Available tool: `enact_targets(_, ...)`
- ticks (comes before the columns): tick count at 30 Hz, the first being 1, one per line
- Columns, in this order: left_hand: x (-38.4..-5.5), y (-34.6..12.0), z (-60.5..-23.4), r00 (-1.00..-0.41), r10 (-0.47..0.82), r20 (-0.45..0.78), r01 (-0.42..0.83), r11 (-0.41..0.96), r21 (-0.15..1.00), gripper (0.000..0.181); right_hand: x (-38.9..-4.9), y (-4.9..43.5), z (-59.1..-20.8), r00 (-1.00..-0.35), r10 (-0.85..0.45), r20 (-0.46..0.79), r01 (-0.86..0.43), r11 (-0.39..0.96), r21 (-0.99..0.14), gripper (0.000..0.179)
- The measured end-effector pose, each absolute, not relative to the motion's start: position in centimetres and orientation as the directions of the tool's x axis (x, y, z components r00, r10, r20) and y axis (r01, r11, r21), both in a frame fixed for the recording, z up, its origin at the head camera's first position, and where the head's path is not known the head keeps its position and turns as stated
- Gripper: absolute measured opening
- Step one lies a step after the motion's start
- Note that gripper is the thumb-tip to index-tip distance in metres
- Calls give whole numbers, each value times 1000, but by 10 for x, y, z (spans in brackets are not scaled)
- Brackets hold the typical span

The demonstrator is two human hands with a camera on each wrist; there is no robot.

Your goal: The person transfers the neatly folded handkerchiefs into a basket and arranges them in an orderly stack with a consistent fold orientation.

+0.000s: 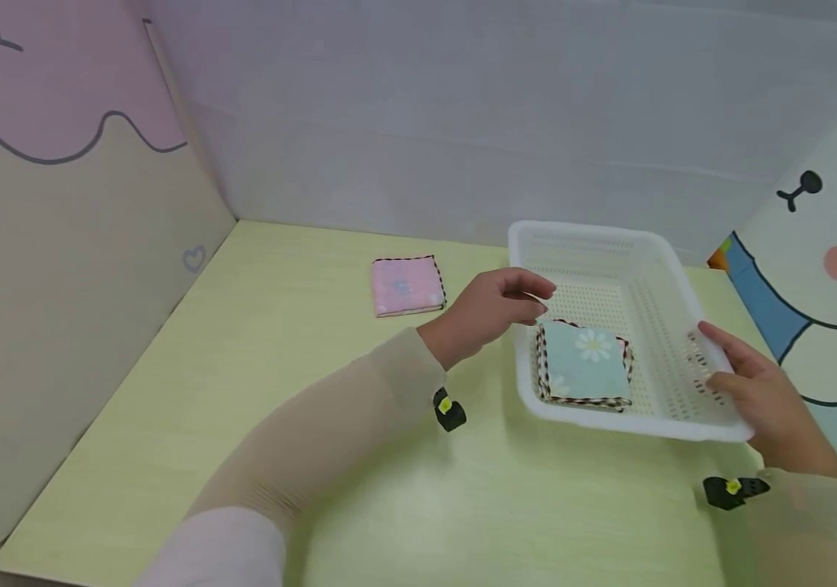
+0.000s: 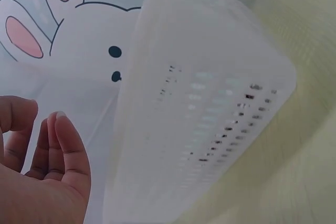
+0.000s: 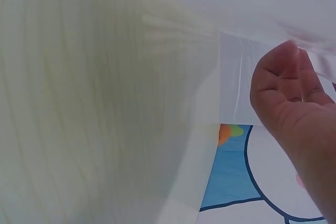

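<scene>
My right hand (image 1: 770, 391) grips the right rim of a white plastic basket (image 1: 682, 428) with perforated walls; the right wrist view has this hand (image 3: 294, 87) at the basket's edge. Inside, toward the front left, lies a folded light-blue cloth (image 1: 583, 363) with a white daisy and dark-checked edging. Over the basket's left rim my left hand (image 1: 487, 310) hovers, fingers loosely bent and holding nothing. The left wrist view shows a gap between its thumb and fingers, beside the basket's side wall (image 2: 173, 119). A folded pink cloth (image 1: 408, 287) lies on the table left of the basket.
The pale yellow-green table (image 1: 257, 326) is bounded by a plain light wall (image 1: 425, 122) at the back. Side panels with cartoon drawings stand left and right, the right one showing a white animal figure (image 1: 829, 261). Both wrists wear small black straps.
</scene>
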State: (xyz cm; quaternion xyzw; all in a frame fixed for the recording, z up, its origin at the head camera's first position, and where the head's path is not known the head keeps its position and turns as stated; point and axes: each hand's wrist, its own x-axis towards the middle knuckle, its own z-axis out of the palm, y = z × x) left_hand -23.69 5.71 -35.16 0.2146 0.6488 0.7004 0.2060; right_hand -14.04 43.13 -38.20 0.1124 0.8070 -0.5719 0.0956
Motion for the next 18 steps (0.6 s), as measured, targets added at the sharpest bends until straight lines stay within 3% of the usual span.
enact_targets(18,-276,2,-387,-896,442,-35,-51,-24,998,26,-143,435,-383,-953,76,-293,301,346,-888,76)
